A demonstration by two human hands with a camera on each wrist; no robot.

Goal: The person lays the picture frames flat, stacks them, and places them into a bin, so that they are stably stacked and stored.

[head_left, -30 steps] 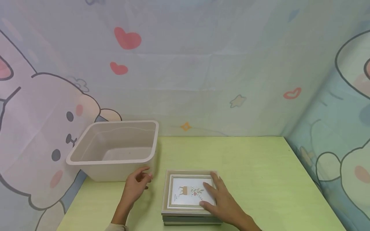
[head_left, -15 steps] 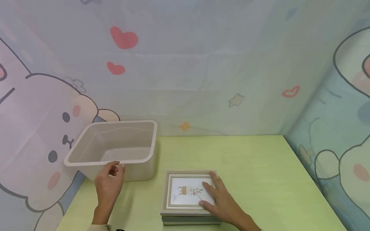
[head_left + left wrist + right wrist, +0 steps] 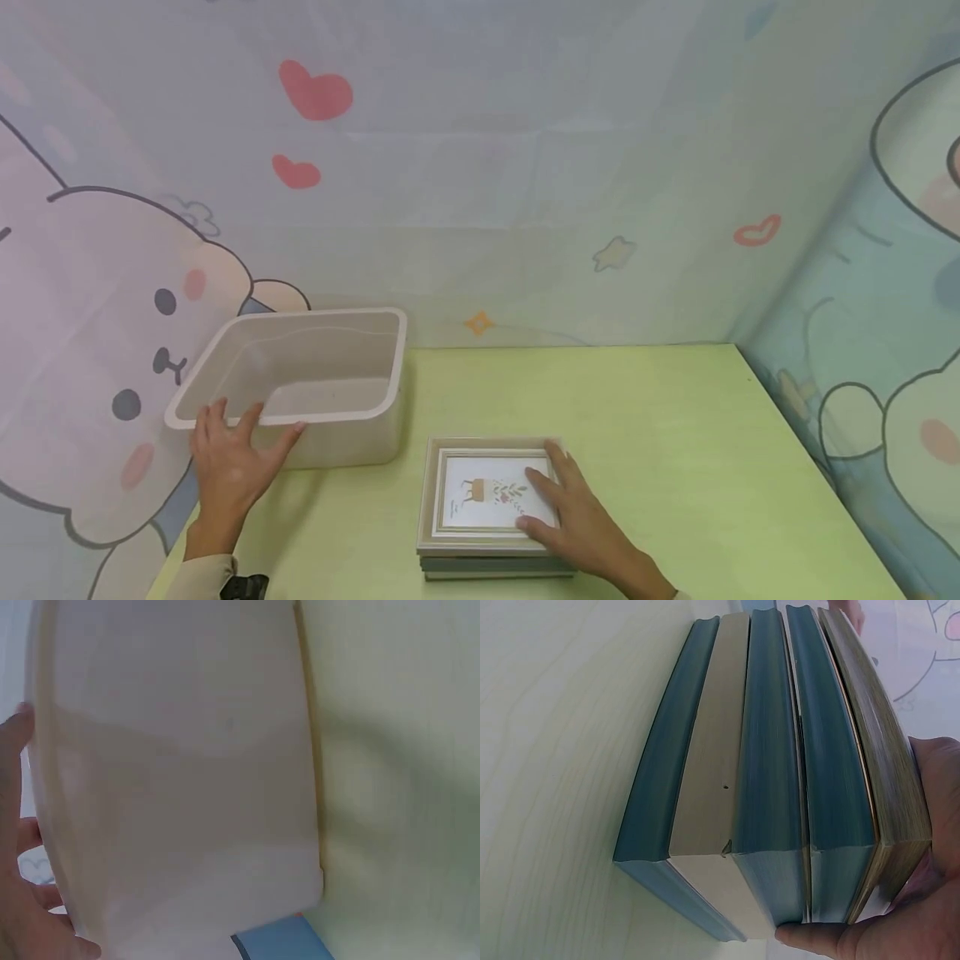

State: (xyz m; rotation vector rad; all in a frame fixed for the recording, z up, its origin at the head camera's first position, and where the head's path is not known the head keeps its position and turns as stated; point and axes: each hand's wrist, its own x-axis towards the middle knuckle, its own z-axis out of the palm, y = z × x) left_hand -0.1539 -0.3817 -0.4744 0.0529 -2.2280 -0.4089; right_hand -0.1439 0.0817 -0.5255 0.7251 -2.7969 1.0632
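My left hand [image 3: 228, 467], fingers spread, is at the near rim of a beige plastic bin [image 3: 337, 442]. In the left wrist view its fingers [image 3: 26, 832] lie along the rim of the bin [image 3: 187, 787]; whether they press on it I cannot tell. My right hand [image 3: 581, 525] rests on a stack of picture frames, its fingers laid loosely over the top picture frame [image 3: 426, 500], which shows a deer-and-flowers print. From the right wrist view, several frames in blue-green [image 3: 769, 750] and beige [image 3: 712, 750] lie beneath, and one finger [image 3: 810, 937] is beside the stack's corner.
Both bin and stack stand on a pale green table [image 3: 637, 433]. A cloth backdrop [image 3: 525, 167] with cartoon rabbits and hearts hangs behind and at the sides. A dark watch-like band [image 3: 245, 587] is around the left wrist.
My left hand has moved left from the bin's right front corner to its near rim, and its fingers have spread. The right hand has stayed on the frames.
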